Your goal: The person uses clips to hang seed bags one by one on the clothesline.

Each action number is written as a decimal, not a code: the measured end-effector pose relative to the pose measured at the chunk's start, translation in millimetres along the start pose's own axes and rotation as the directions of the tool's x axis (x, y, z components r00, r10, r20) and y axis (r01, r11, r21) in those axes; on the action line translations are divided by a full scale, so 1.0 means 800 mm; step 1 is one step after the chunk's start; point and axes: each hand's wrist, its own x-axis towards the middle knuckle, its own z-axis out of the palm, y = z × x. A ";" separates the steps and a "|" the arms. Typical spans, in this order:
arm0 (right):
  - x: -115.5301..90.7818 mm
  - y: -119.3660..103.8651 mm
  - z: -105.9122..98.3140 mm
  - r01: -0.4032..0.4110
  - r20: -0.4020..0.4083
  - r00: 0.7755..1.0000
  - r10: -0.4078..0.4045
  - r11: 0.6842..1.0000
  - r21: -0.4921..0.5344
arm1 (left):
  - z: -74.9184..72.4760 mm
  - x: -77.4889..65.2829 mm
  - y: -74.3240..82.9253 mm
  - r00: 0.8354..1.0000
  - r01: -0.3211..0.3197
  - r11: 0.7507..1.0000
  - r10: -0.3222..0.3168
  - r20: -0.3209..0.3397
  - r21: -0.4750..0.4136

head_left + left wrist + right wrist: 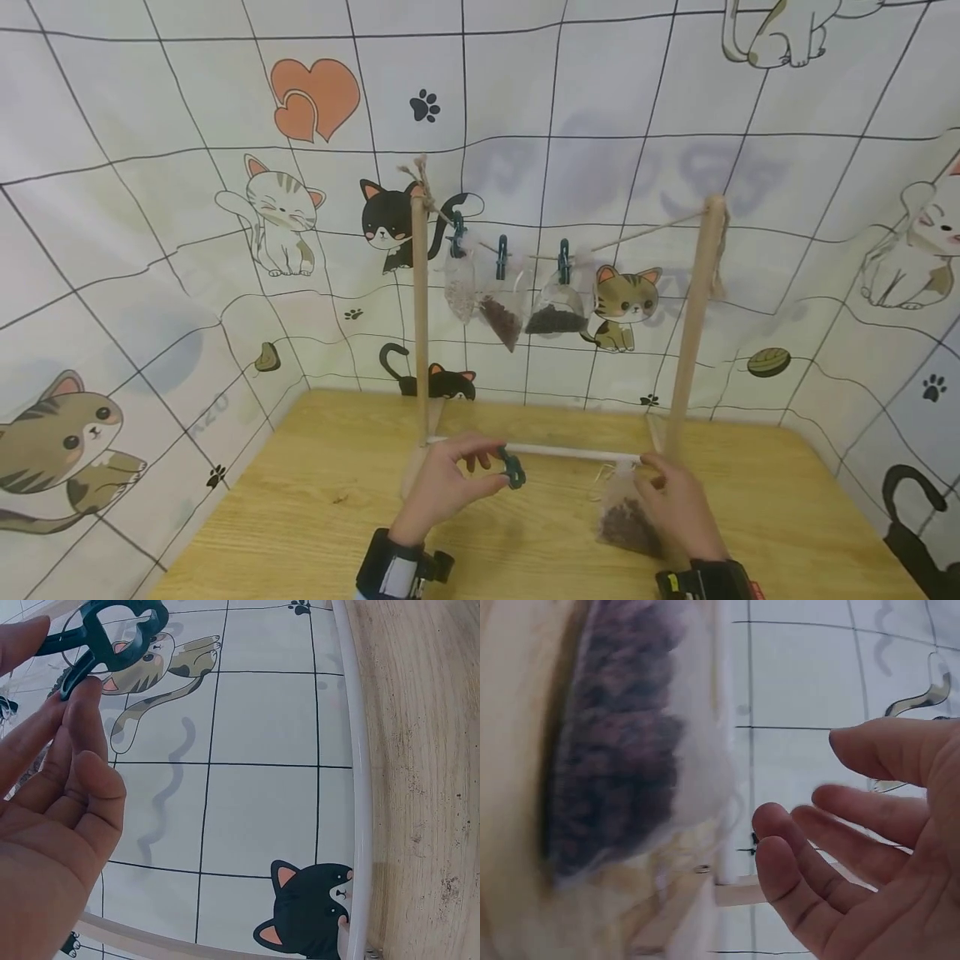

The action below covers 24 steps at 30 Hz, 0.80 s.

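My left hand pinches a dark green clothespin by its handles, thumb on one side and fingertips on the other. The left wrist view shows the clothespin up close, its handles between the thumb and fingertips of the left hand. My right hand is beside a clear plastic bag of dark purplish-brown dried bits. In the right wrist view, the fingers of the right hand are loosely bent around nothing, and the bag appears apart from them.
Two wooden posts, left and right, carry a sagging string. Green clothespins hold three small bags on it: a pale one, a reddish one and a dark one. A white rod spans low between the posts above the wooden table.
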 end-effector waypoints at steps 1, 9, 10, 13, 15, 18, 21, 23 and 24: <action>0.001 0.004 0.001 -0.004 -0.007 1.000 0.004 1.000 -0.001 | 0.000 0.000 0.000 1.000 0.003 1.000 -0.003 0.000 0.000; 0.006 0.019 0.014 0.009 0.025 1.000 -0.008 0.998 -0.057 | 0.000 0.001 0.001 1.000 -0.017 1.000 0.017 0.000 0.022; 0.006 0.020 0.015 0.018 0.030 0.999 -0.016 0.998 -0.060 | -0.001 0.001 0.000 1.000 -0.022 0.999 0.022 0.001 0.024; 0.007 0.023 0.019 0.033 0.037 0.999 -0.032 0.999 -0.040 | -0.001 0.001 0.000 0.999 -0.032 0.999 0.032 0.001 0.023; 0.008 0.025 0.020 0.046 0.038 0.998 -0.045 0.998 -0.038 | -0.001 0.001 0.000 0.999 -0.035 0.999 0.035 0.003 0.021; 0.009 0.026 0.022 0.031 0.043 0.999 -0.029 0.999 -0.031 | 0.000 0.002 -0.001 0.999 -0.034 0.999 0.034 0.004 0.019; 0.010 0.025 0.023 -0.001 0.044 0.999 0.001 1.000 -0.016 | 0.002 0.002 -0.002 0.999 -0.036 0.999 0.036 0.001 0.021; 0.011 0.024 0.024 -0.022 0.040 0.999 0.022 1.000 -0.003 | 0.003 0.002 -0.004 0.999 -0.038 0.999 0.038 -0.002 0.025; 0.011 0.023 0.025 -0.028 0.040 0.999 0.028 1.000 -0.001 | 0.004 0.001 -0.004 0.999 -0.038 0.999 0.038 -0.003 0.028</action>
